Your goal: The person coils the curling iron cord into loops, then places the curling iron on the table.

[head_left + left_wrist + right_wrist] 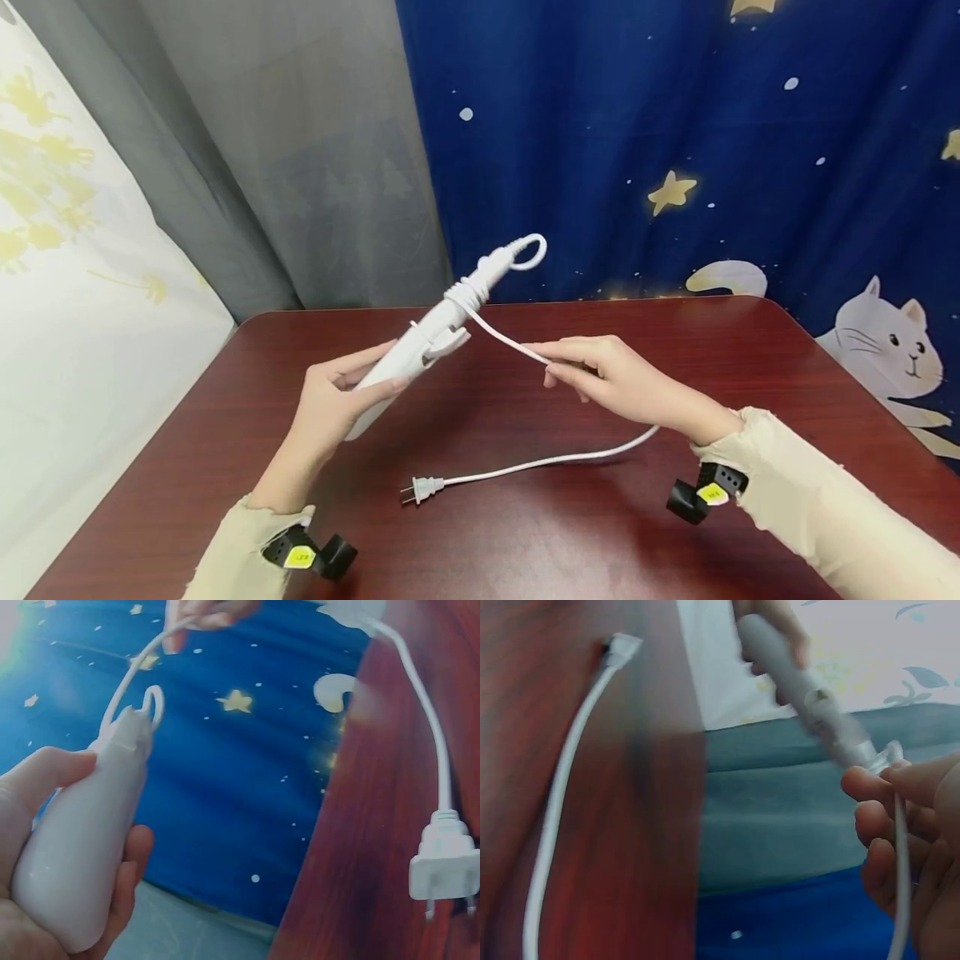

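My left hand (326, 408) grips the thick end of a white curling iron (411, 350), thumb on one side and fingers on the other. The iron slants up to the right above the table, its clamp lever (447, 342) facing right. Several turns of white cord (467, 293) wrap its narrower end, and a small loop (534, 250) sticks out at the tip. My right hand (618, 375) pinches the cord between thumb and fingertips, a short way from the turns. From there the cord drops to the table, ending in a two-pin plug (426, 489).
Below is a reddish-brown table (525, 533) with rounded far corners. Behind it hang a grey curtain (330, 167) and a blue starry curtain (585, 167). A white patterned cloth (82, 333) hangs at the left. Both wrists wear small black cameras.
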Tool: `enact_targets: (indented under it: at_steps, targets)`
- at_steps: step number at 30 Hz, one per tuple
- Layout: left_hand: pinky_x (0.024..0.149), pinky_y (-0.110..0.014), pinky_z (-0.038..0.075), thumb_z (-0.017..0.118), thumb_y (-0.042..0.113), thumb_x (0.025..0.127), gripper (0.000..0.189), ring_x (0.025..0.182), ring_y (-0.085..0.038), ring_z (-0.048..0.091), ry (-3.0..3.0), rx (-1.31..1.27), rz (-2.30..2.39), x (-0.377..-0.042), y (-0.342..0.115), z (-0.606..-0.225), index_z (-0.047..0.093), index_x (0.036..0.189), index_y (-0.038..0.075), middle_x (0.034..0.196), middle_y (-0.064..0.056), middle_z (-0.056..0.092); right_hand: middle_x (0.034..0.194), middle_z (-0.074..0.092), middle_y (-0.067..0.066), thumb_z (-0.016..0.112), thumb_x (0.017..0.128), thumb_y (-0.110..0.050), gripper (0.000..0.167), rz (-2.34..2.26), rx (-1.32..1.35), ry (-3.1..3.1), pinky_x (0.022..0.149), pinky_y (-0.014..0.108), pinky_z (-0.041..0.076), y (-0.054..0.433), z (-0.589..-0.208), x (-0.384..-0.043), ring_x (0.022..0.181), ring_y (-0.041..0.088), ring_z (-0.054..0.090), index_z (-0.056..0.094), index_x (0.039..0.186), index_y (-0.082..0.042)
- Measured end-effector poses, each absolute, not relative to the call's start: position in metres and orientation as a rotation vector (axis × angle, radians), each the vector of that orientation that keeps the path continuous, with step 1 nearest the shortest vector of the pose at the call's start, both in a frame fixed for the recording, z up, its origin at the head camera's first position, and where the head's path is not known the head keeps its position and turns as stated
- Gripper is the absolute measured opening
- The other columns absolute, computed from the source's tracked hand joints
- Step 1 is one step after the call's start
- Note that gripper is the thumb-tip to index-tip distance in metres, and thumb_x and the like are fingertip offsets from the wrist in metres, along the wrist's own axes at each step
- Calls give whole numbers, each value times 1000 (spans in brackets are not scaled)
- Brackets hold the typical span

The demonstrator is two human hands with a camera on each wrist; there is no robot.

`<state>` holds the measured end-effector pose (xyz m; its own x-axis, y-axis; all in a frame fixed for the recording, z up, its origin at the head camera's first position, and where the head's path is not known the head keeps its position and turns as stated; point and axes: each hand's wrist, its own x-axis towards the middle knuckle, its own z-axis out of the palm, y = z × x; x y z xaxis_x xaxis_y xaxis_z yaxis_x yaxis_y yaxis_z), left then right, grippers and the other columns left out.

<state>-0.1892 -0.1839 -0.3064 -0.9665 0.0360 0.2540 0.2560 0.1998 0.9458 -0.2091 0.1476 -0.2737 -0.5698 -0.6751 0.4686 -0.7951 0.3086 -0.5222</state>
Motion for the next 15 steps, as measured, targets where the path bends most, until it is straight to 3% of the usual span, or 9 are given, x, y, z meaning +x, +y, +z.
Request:
enact_targets:
  at_steps: [4, 15]
  targets:
    - [67, -29, 52, 73, 4, 76, 45, 82, -17, 65, -2156, -314, -1977, -189, -188, -303, 62, 120, 4, 98, 0, 68, 80, 61, -2, 52, 92, 0, 30, 1158, 1354, -2400, 45, 22, 41, 154, -290, -212, 49, 6, 46, 58, 121, -4]
    - [68, -32, 52, 70, -3, 76, 44, 86, -18, 64, -2174, -528, -2028, -179, -182, -294, 62, 119, 5, 104, -4, 67, 79, 63, -2, 54, 91, -3, 25, 1391, 1314, -2449, 40, 25, 40, 155, -315, -231, 47, 15, 47, 62, 114, -1]
